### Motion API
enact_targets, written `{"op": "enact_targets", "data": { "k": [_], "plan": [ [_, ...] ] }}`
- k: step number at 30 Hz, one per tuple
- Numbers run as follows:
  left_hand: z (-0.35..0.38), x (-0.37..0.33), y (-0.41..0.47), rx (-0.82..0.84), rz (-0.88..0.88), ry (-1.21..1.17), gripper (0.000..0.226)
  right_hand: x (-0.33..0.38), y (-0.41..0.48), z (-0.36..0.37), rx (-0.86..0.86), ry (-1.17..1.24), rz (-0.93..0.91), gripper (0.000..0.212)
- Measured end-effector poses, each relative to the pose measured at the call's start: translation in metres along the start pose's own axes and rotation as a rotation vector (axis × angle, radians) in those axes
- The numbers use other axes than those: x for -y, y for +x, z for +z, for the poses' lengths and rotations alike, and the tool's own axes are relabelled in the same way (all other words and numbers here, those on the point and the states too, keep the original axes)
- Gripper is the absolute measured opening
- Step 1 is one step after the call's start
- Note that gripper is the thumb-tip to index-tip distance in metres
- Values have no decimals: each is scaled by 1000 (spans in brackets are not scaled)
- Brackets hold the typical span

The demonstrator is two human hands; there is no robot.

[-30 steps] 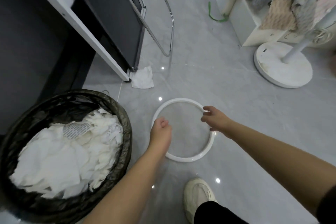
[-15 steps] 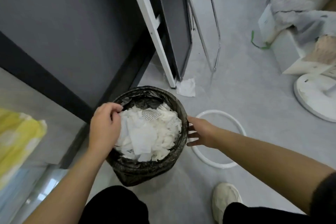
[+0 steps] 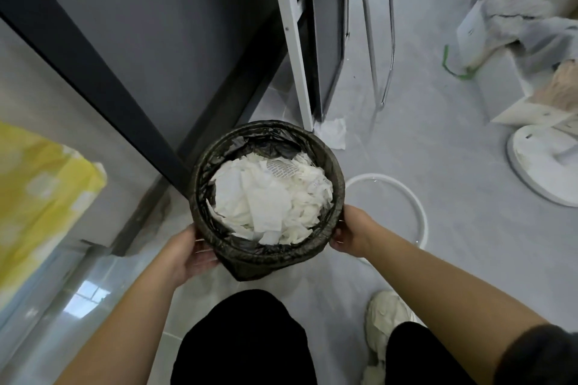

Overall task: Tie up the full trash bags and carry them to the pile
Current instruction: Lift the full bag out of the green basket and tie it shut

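the bin [image 3: 269,259] stands on the floor [image 3: 438,141] just before the person's knees, lined with a bag [image 3: 266,144] and with paper [image 3: 269,197] heaped inside. the left hand [image 3: 184,253] holds its left side, the right hand [image 3: 350,231] its right. a ring [image 3: 417,209] lies just right of the bin, a tissue [image 3: 333,134] behind it, and a fan base [image 3: 538,166] well right.

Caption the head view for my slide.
Left hand and right hand hold the tissue-filled black trash bag by its sides.
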State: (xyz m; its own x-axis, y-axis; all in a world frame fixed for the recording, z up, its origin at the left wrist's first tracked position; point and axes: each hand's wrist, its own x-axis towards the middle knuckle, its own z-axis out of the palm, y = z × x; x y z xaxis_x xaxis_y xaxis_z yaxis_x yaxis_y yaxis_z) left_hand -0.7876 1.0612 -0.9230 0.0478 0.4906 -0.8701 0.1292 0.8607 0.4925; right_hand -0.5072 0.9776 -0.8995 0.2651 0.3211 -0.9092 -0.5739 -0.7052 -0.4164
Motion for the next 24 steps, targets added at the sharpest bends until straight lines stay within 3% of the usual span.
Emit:
{"op": "enact_targets", "data": {
  "k": [4,8,11,15,20,24],
  "plan": [
    [7,5,-1,22,30,-50,24,-10,-4,-2,-20,30,-61,27],
    [5,2,3,-21,41,-345,28,-18,-13,1,-69,241,-160,28],
    [6,2,-4,1,11,-376,31,-24,-13,4,-138,324,-156,30],
    [8,4,-7,-71,69,-328,32,-24,-17,9,-181,249,-159,28],
    [9,-2,-24,-344,270,-302,11,-16,-22,9,-267,79,-348,31],
    [13,-15,-37,-339,301,-311,13,-8,-33,7,-224,8,-390,29]
  ]
}}
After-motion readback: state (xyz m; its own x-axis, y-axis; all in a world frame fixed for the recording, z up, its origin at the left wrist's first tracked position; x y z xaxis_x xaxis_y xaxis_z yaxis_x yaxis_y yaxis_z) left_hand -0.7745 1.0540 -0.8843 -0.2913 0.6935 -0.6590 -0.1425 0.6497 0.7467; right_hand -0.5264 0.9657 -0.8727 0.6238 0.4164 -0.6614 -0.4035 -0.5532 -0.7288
